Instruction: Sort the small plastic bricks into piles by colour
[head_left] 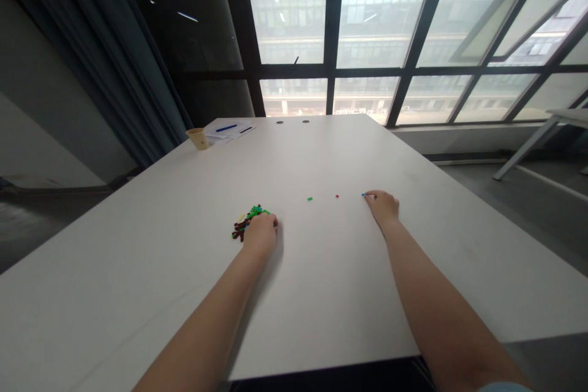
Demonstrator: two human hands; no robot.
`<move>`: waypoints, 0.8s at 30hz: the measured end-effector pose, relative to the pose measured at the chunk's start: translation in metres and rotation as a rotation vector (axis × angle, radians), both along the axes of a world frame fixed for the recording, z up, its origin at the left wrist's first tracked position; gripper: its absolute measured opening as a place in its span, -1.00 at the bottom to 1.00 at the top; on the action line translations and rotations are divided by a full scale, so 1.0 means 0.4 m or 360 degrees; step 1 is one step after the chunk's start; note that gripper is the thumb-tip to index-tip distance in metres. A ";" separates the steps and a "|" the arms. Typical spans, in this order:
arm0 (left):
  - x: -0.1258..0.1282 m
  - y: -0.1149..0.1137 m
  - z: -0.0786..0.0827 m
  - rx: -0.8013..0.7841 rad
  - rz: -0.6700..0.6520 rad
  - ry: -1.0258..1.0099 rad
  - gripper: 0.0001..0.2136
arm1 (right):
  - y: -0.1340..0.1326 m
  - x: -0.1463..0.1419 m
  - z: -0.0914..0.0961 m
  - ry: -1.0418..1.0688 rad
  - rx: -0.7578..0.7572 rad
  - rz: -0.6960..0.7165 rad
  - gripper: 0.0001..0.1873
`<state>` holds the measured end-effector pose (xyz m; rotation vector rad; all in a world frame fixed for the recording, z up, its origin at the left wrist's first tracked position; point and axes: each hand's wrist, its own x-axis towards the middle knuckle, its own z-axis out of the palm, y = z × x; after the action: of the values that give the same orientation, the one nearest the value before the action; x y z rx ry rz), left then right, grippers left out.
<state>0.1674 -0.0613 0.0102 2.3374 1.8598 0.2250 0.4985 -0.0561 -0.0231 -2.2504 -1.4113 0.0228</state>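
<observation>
My left hand point(261, 233) rests at the right side of a pile of small building bricks point(241, 226), mostly dark brown and green with a little yellow and blue. Its fingers are curled, and whatever they hold is hidden. Farther right, my right hand point(383, 203) pinches a small blue brick point(363, 195) at its fingertips, at or just above the tabletop. Between the hands lie a green brick point(310, 199) and a tiny red brick point(337, 196), spaced apart, roughly in line with the blue one.
A long white table point(321, 294) stretches toward the windows. At its far left stand a tan paper cup point(198, 138) and sheets of paper point(234, 130) with a blue pen point(226, 128) on top. Another table point(567, 117) is off to the right.
</observation>
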 end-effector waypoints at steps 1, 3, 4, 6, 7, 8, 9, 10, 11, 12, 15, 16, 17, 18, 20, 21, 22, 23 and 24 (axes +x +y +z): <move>0.002 -0.002 0.002 0.0007 -0.0003 0.0008 -0.81 | 0.002 -0.003 -0.001 0.0007 0.0002 -0.0003 -0.72; 0.007 -0.006 0.006 0.0031 -0.0006 0.0022 -0.79 | 0.004 -0.005 -0.002 0.0022 0.0014 -0.0003 -0.72; 0.008 -0.008 0.007 0.0043 -0.0005 0.0022 -0.78 | 0.004 -0.004 -0.001 0.0032 0.0028 -0.0005 -0.71; 0.010 -0.008 0.008 0.0056 -0.0004 0.0002 -0.76 | 0.002 -0.003 0.003 0.0067 0.0083 -0.0028 -0.70; 0.009 -0.006 0.007 0.0061 -0.0005 -0.0024 -0.76 | 0.001 -0.004 0.007 0.0087 0.0124 -0.0044 -0.68; 0.009 -0.003 0.007 0.0073 -0.0010 -0.0070 -0.76 | -0.001 -0.006 0.013 0.0107 0.0171 -0.0058 -0.67; 0.009 0.000 0.007 0.0096 -0.0024 -0.0143 -0.76 | -0.004 -0.011 0.020 0.0121 0.0219 -0.0065 -0.66; 0.009 0.003 0.008 0.0127 -0.0048 -0.0250 -0.77 | -0.007 -0.018 0.029 0.0130 0.0263 -0.0059 -0.65; 0.011 0.006 0.008 0.0158 -0.0081 -0.0397 -0.79 | -0.011 -0.028 0.038 0.0133 0.0301 -0.0036 -0.65; 0.015 0.007 0.009 0.0174 -0.0119 -0.0582 -0.81 | -0.016 -0.041 0.047 0.0134 0.0335 0.0006 -0.65; 0.040 -0.004 0.010 -0.0056 -0.0170 -0.1349 -0.87 | -0.035 -0.095 0.074 0.0153 0.0425 0.0226 -0.67; 0.051 -0.012 0.010 -0.0225 -0.0156 -0.1631 -0.85 | -0.042 -0.117 0.081 0.0165 0.0451 0.0318 -0.68; 0.063 -0.021 0.010 -0.0415 -0.0135 -0.1890 -0.82 | -0.049 -0.139 0.088 0.0175 0.0475 0.0413 -0.69; 0.074 -0.031 0.009 -0.0583 -0.0112 -0.2107 -0.78 | -0.056 -0.161 0.095 0.0177 0.0498 0.0505 -0.70; 0.094 -0.048 0.008 -0.0809 -0.0081 -0.2365 -0.71 | -0.070 -0.199 0.108 0.0156 0.0553 0.0667 -0.72; 0.102 -0.054 0.008 -0.0863 -0.0064 -0.2430 -0.69 | -0.076 -0.214 0.114 0.0138 0.0582 0.0733 -0.72; 0.107 -0.059 0.008 -0.0892 -0.0050 -0.2468 -0.67 | -0.082 -0.227 0.120 0.0120 0.0613 0.0787 -0.73; 0.111 -0.061 0.009 -0.0899 -0.0039 -0.2490 -0.66 | -0.088 -0.236 0.126 0.0106 0.0642 0.0831 -0.74; 0.113 -0.062 0.010 -0.0896 -0.0035 -0.2502 -0.64 | -0.093 -0.243 0.131 0.0096 0.0670 0.0866 -0.74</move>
<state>0.2125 -0.0862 0.0142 1.0293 0.8446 0.9846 0.4012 -0.0932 0.0291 -1.4778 -1.7614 -0.0256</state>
